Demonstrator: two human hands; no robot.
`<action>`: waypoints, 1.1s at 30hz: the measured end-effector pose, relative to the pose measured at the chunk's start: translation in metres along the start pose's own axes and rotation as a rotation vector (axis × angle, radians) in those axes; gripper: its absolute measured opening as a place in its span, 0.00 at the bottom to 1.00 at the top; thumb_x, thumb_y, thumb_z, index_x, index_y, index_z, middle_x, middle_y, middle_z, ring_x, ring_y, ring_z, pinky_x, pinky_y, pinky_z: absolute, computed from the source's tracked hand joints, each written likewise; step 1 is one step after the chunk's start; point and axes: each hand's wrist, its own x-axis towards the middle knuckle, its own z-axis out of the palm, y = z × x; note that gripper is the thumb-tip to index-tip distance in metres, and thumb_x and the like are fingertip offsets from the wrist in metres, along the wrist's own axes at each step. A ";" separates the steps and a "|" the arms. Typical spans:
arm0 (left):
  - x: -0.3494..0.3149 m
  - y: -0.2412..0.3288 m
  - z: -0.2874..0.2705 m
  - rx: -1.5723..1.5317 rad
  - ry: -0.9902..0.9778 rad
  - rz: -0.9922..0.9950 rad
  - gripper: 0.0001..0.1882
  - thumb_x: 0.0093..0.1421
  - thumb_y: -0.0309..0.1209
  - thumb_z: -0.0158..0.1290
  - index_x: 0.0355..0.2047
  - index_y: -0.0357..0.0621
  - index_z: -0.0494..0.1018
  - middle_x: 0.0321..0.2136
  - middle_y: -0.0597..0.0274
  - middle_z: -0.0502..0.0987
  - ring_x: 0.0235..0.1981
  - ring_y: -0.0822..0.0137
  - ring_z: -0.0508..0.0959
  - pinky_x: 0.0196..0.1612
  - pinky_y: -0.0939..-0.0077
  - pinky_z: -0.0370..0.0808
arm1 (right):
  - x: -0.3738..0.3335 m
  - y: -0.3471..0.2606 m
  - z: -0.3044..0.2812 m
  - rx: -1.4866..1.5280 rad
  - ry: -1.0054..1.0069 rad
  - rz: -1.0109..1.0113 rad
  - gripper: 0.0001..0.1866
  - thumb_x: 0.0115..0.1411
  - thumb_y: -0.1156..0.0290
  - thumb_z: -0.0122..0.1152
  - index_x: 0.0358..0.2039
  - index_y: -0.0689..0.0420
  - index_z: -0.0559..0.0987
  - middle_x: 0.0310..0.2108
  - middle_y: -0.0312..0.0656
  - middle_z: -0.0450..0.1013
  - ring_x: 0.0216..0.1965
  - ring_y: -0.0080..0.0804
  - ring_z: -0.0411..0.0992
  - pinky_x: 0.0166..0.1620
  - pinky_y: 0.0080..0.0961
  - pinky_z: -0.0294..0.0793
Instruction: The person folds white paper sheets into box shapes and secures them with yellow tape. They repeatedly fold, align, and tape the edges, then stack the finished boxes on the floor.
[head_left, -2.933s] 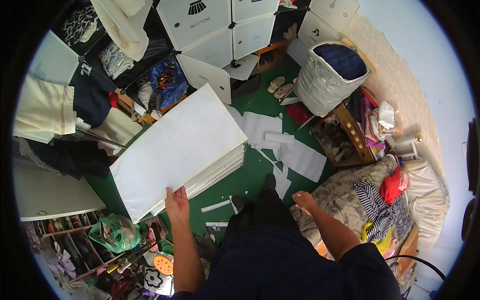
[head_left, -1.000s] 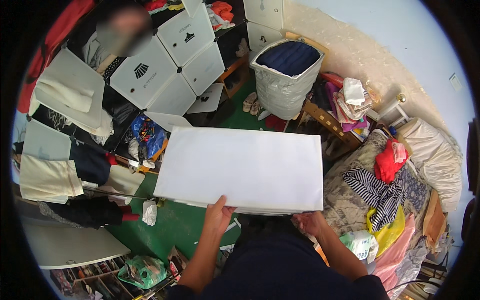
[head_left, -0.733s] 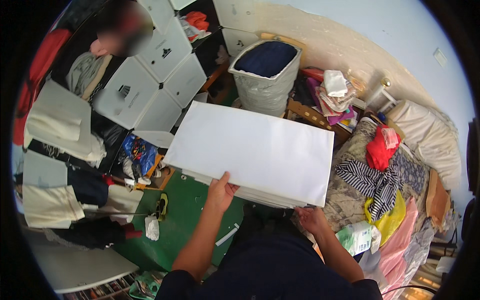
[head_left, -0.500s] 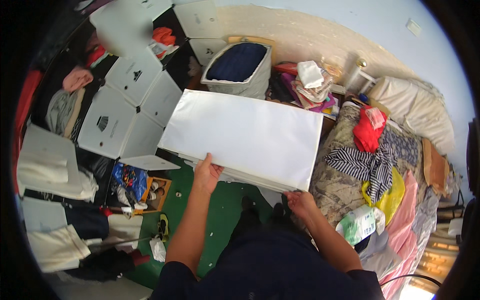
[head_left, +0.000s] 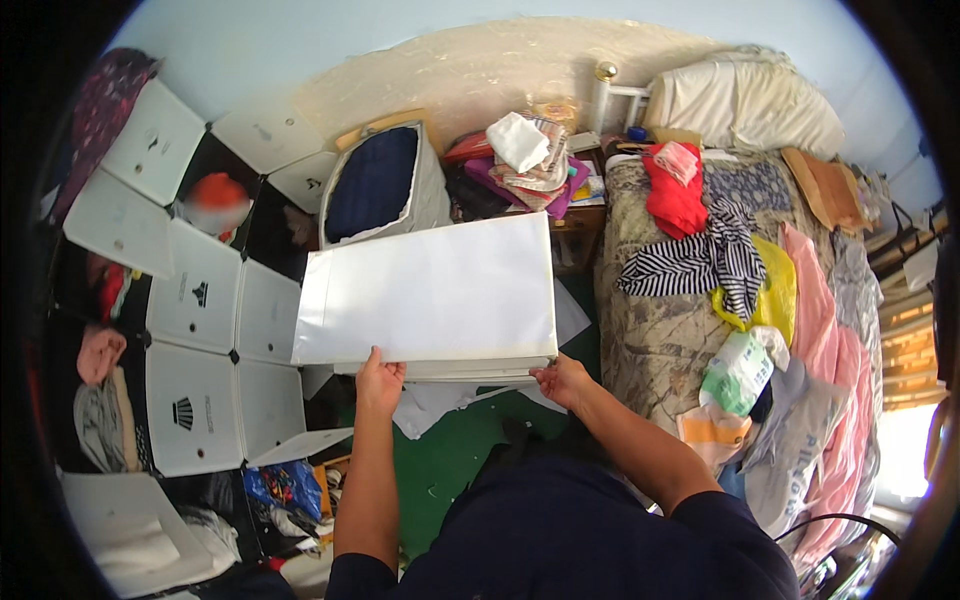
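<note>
A large white rectangular box-like piece [head_left: 430, 290] lies in front of me, its smooth top facing up and thin layered edges showing along its near side. My left hand [head_left: 381, 382] grips that near edge toward the left, thumb on top and fingers curled below. At the near right corner, my right hand [head_left: 562, 381] is closed on the edge, fingers bent. What supports the piece is hidden beneath it. White sheets or scraps [head_left: 430, 405] show on the green floor below the near edge.
A white cube cabinet [head_left: 195, 400] stands left, some doors ajar. Behind the white piece is a fabric storage box [head_left: 425, 195] with dark blue cloth. Folded clothes [head_left: 535, 165] pile up beside it. On the right, a bed [head_left: 640, 350] carries clothes and bags.
The view has turned right, so the cabinet and bed appear shifted. The white piece is angled differently, its right end swung away from me. Both hands stay at its near edge.
</note>
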 end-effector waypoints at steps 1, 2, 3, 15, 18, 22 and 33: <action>0.002 -0.001 -0.005 0.001 0.000 -0.015 0.18 0.72 0.35 0.53 0.58 0.42 0.67 0.50 0.61 0.76 0.48 0.64 0.76 0.49 0.64 0.75 | 0.007 0.005 -0.003 -0.003 -0.002 0.006 0.19 0.76 0.57 0.42 0.52 0.60 0.70 0.37 0.51 0.79 0.25 0.27 0.73 0.26 0.23 0.71; 0.005 -0.002 -0.009 0.010 -0.008 -0.035 0.18 0.72 0.36 0.53 0.57 0.42 0.67 0.50 0.61 0.76 0.48 0.65 0.76 0.48 0.65 0.75 | 0.013 0.009 -0.007 -0.001 0.004 0.009 0.19 0.76 0.57 0.42 0.52 0.60 0.70 0.37 0.51 0.79 0.25 0.27 0.73 0.25 0.23 0.70; 0.010 -0.003 -0.012 0.013 -0.021 -0.040 0.18 0.72 0.35 0.53 0.57 0.43 0.68 0.50 0.61 0.76 0.48 0.65 0.76 0.48 0.65 0.75 | 0.019 0.013 -0.011 -0.001 0.008 0.012 0.19 0.76 0.57 0.42 0.52 0.60 0.70 0.37 0.52 0.79 0.24 0.27 0.73 0.25 0.24 0.70; 0.003 -0.002 -0.026 0.014 0.024 -0.048 0.16 0.72 0.35 0.53 0.57 0.47 0.69 0.50 0.63 0.77 0.48 0.66 0.76 0.48 0.65 0.74 | 0.038 0.029 -0.023 0.023 -0.055 0.009 0.15 0.73 0.58 0.48 0.45 0.58 0.71 0.36 0.51 0.81 0.25 0.30 0.74 0.24 0.26 0.72; -0.004 -0.007 -0.045 0.023 0.069 -0.078 0.16 0.72 0.35 0.53 0.57 0.46 0.69 0.50 0.63 0.76 0.48 0.65 0.76 0.48 0.65 0.74 | 0.034 0.039 -0.027 -0.065 -0.029 0.049 0.15 0.72 0.57 0.50 0.43 0.58 0.72 0.36 0.49 0.81 0.24 0.31 0.74 0.23 0.27 0.72; -0.013 -0.022 -0.052 0.058 0.073 -0.079 0.16 0.72 0.36 0.53 0.57 0.46 0.69 0.49 0.61 0.76 0.48 0.64 0.77 0.47 0.65 0.75 | 0.023 0.046 -0.044 -0.191 0.046 0.058 0.19 0.72 0.51 0.49 0.42 0.56 0.72 0.37 0.47 0.81 0.26 0.31 0.75 0.25 0.29 0.73; -0.072 -0.081 -0.050 0.066 0.163 -0.009 0.15 0.72 0.41 0.52 0.51 0.49 0.66 0.43 0.51 0.81 0.41 0.58 0.81 0.42 0.64 0.80 | -0.009 0.014 -0.088 -0.394 -0.025 0.006 0.32 0.71 0.42 0.52 0.55 0.61 0.73 0.41 0.44 0.80 0.30 0.30 0.75 0.31 0.29 0.73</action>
